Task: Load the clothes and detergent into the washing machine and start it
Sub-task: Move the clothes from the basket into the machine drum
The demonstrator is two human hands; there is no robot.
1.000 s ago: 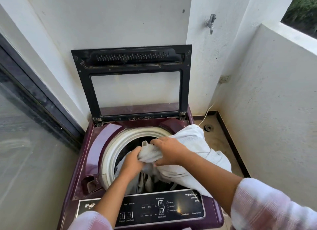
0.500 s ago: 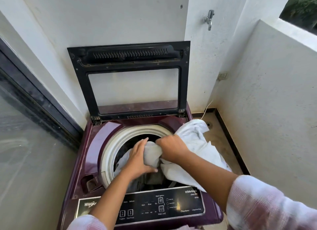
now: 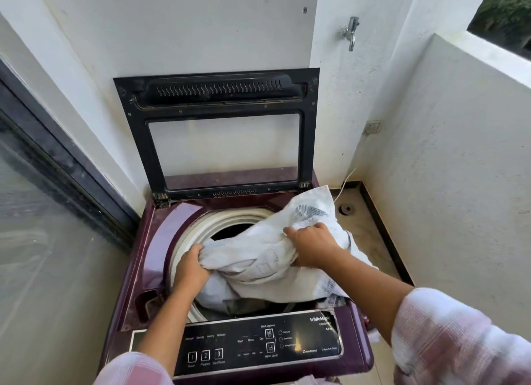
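Observation:
A maroon top-loading washing machine [image 3: 149,258] stands before me with its black-framed lid [image 3: 218,97] raised against the wall. A large white printed cloth [image 3: 258,258] lies bunched across the drum's white rim [image 3: 230,215] and spills over the machine's right side. My left hand [image 3: 191,265] grips the cloth's left end at the drum opening. My right hand [image 3: 311,248] grips a fold of it further right. Darker clothes show in the drum below the cloth. No detergent is in view.
The black control panel [image 3: 258,347] with numbered buttons runs along the machine's front. A glass sliding door [image 3: 43,241] is on the left, a low white wall [image 3: 459,183] on the right. A tap [image 3: 350,32] sticks out of the wall above. A floor drain [image 3: 346,209] sits right of the machine.
Both hands have moved apart, left toward the drum's left rim and right toward the right side. The white cloth is now spread wider across the opening.

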